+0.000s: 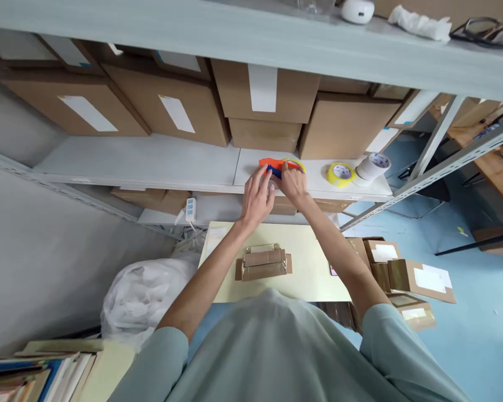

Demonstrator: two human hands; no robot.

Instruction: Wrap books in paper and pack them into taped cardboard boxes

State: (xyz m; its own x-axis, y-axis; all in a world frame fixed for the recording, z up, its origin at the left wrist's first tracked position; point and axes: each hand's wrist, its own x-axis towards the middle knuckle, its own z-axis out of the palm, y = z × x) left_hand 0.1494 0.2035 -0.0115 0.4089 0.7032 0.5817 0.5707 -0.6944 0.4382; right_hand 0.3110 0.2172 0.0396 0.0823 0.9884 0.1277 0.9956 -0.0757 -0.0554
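Curling over an orange-and-blue tape dispenser (273, 171), the fingers of the right hand (293, 183) are closed on its right part. The left hand (254, 198) meets the dispenser's left end with its fingertips, fingers loosely bent and slightly spread, thumb apart; whether they grip or only touch, I cannot tell. Under the fingers, the dispenser is at the front part of a grey shelf (151, 159); a yellow rim, apparently a tape roll, shows just behind the right hand.

Right of the fingers, on the same shelf, lie a yellow tape roll (340, 174) and, just beside it, a white tape roll (374, 166). Beyond the fingers stands a row of cardboard cartons (270, 134), several bearing white labels.

Below the fingers and nearer the body, a pale yellow worktop (310, 240) carries a small brown cardboard box (264, 265), well apart from both hands. A phone (333, 271) peeks out beside the right forearm. Left of the worktop and lower than the fingers are a white power strip (190, 209) and a bulging white plastic bag (146, 298); farther out in that direction, 1 group of books (46, 379). Low to the fingers' right, more labelled boxes (421, 279) lie piled beside the worktop.
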